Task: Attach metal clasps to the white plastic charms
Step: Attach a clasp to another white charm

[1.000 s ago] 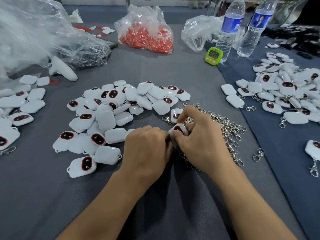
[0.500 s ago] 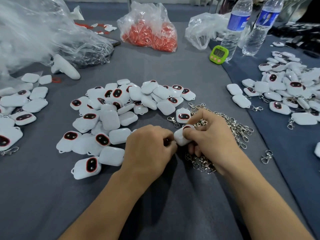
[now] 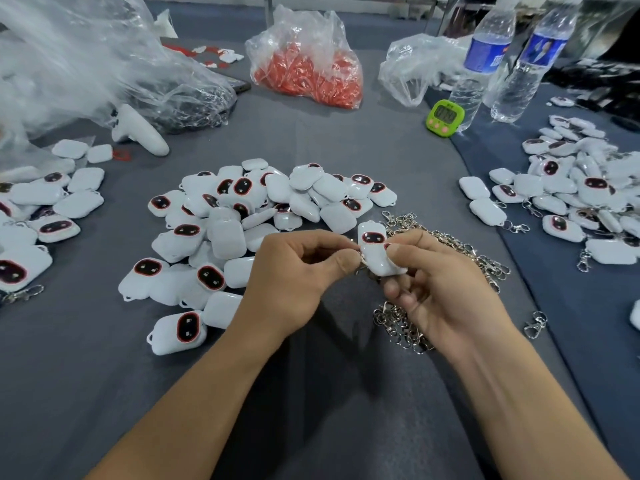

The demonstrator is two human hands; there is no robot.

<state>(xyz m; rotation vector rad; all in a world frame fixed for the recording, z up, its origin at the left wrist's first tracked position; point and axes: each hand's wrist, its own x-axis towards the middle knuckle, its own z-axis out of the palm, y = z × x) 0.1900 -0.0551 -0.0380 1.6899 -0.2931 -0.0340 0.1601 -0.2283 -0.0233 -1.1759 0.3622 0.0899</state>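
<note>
Presently, in the head view, I noted the right hand pinching a white charm above the surface, loop edge turned leftward so the left hand, grip closed on a half-hidden clasp ring, could thread it; spare clasps lay beneath.

**Charm lifted and turned**

The small white plastic charm has been lifted above the heap of silver metal clasps and turned plain side up. The right hand has been rolled palm-inward; the left hand has been raised, pinching the charm's left edge.
</note>
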